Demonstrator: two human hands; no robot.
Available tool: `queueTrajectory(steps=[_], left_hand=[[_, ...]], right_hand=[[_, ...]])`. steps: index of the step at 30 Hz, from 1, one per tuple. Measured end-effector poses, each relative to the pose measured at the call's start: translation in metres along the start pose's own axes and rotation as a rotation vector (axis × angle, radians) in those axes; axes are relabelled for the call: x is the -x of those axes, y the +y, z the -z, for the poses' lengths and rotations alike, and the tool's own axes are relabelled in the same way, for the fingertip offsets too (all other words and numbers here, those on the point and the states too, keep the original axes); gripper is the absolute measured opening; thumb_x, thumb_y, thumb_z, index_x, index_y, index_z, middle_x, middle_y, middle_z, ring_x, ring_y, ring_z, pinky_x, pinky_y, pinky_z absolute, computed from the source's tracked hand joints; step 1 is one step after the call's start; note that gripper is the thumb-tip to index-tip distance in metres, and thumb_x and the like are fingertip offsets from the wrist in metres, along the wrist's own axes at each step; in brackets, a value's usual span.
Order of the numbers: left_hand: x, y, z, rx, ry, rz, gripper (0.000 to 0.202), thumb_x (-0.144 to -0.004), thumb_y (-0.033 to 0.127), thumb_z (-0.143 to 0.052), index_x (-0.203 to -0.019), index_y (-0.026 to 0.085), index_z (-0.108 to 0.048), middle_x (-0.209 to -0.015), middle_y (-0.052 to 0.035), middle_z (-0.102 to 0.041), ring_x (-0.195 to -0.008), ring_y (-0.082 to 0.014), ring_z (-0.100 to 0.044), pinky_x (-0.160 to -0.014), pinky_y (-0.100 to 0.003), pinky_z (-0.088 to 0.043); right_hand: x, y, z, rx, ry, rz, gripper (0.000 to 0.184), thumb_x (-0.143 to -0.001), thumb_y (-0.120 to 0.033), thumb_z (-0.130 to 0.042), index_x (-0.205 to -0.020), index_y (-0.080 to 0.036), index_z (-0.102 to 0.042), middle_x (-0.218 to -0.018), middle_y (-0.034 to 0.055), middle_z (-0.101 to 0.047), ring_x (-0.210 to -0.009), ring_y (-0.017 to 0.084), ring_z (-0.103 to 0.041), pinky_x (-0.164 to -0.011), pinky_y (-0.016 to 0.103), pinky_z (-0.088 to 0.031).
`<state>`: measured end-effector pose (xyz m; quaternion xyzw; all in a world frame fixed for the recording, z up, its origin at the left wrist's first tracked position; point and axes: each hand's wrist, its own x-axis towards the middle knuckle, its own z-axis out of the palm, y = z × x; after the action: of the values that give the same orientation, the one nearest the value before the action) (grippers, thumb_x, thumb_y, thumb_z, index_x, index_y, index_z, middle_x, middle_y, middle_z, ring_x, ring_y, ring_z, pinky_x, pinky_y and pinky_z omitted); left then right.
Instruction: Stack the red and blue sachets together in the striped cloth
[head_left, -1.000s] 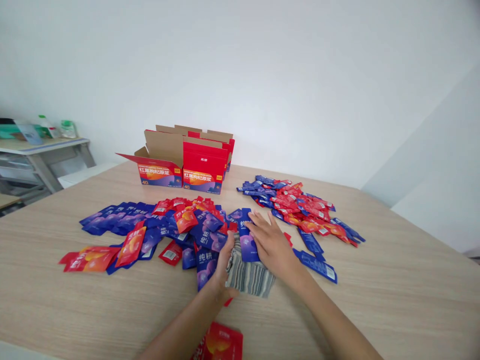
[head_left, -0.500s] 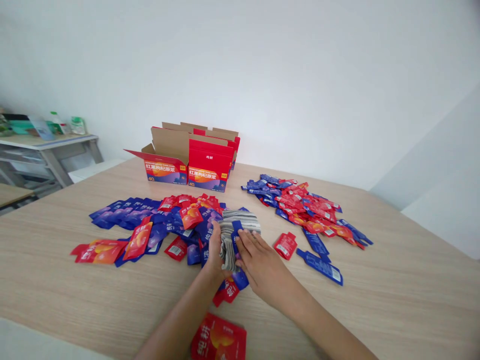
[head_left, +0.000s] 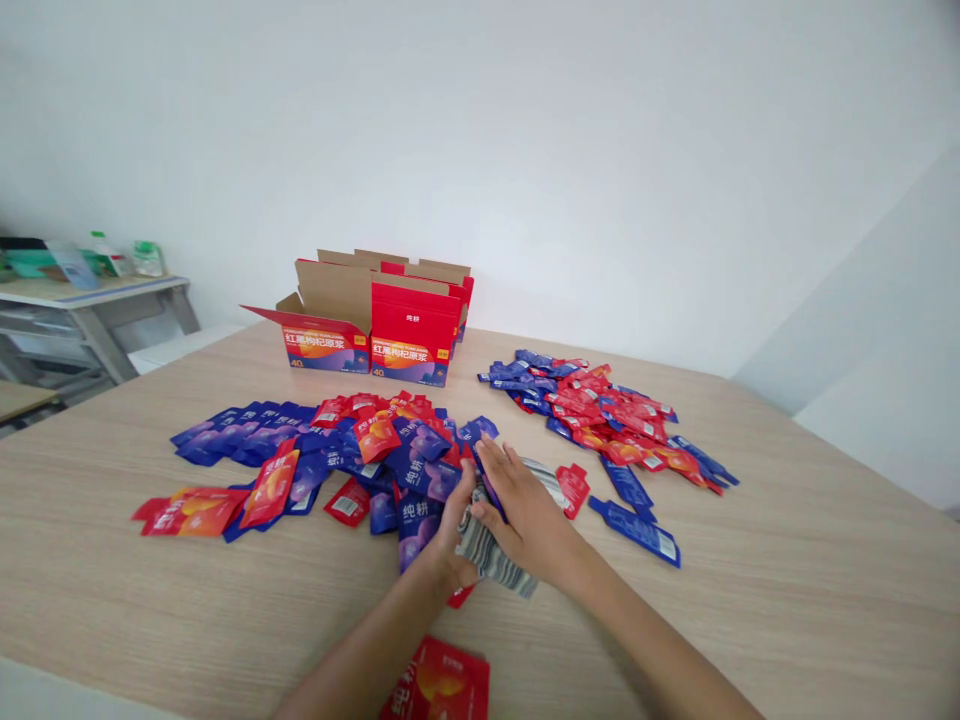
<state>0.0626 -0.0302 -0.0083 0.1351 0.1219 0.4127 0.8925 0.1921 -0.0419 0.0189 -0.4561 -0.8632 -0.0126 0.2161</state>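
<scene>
Both my hands press a stack of drink pouches (head_left: 495, 560) between them, its pale striped edges showing below and to the right of the fingers. My left hand (head_left: 452, 530) cups the stack from the left. Laid over its top from the right is my right hand (head_left: 532, 515), fingers together and a blue pouch partly visible under them. Close to the left hand spreads a heap of blue and red pouches (head_left: 420, 475). Just right of the stack lies a red pouch (head_left: 574, 488), partly hidden by it.
Red and blue printed cartons (head_left: 409, 350) stand with raised flaps at the back of the wooden table (head_left: 247, 610). A second pouch pile (head_left: 600, 405) lies to the right, with a loose blue pouch (head_left: 637, 530) in front. A red pack (head_left: 442, 680) lies near the front edge.
The stack has shifted slightly right and tilted. My right hand has slid further over its top, and my left hand moved right with it. The view has shifted slightly.
</scene>
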Motion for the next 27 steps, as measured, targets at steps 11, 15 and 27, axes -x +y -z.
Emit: queueTrajectory(steps=[11, 15, 27], left_hand=[[0.004, 0.052, -0.01, 0.045, 0.175, -0.271, 0.051, -0.095, 0.057, -0.049, -0.08, 0.014, -0.072, -0.095, -0.0111, -0.078, -0.108, -0.0295, -0.07, -0.104, -0.042, -0.05], [0.0, 0.048, -0.009, 0.036, 0.079, -0.318, 0.052, -0.095, 0.058, -0.048, -0.105, 0.012, -0.072, -0.106, -0.0119, -0.077, -0.114, -0.0303, -0.068, -0.107, -0.044, -0.047], [-0.002, 0.041, -0.009, 0.095, -0.046, -0.172, 0.055, -0.098, 0.058, -0.041, -0.109, 0.014, -0.072, -0.11, -0.0115, -0.076, -0.112, -0.029, -0.069, -0.106, -0.044, -0.047]], right_hand=[[0.003, -0.033, 0.022, -0.184, -0.227, 0.154, 0.054, -0.106, -0.033, -0.039, -0.155, -0.01, -0.036, -0.158, 0.0163, -0.041, -0.148, 0.024, -0.038, -0.121, 0.045, -0.036], [0.005, -0.025, 0.032, -0.432, -0.119, -0.009, 0.047, -0.107, -0.038, -0.036, -0.151, -0.022, -0.047, -0.146, 0.0074, -0.059, -0.132, 0.022, -0.058, -0.112, 0.042, -0.047], [-0.006, 0.001, 0.004, -0.157, 0.448, -0.144, 0.03, -0.099, -0.041, -0.055, -0.113, -0.025, -0.076, -0.141, 0.0126, -0.061, -0.129, 0.03, -0.056, -0.108, 0.051, -0.043]])
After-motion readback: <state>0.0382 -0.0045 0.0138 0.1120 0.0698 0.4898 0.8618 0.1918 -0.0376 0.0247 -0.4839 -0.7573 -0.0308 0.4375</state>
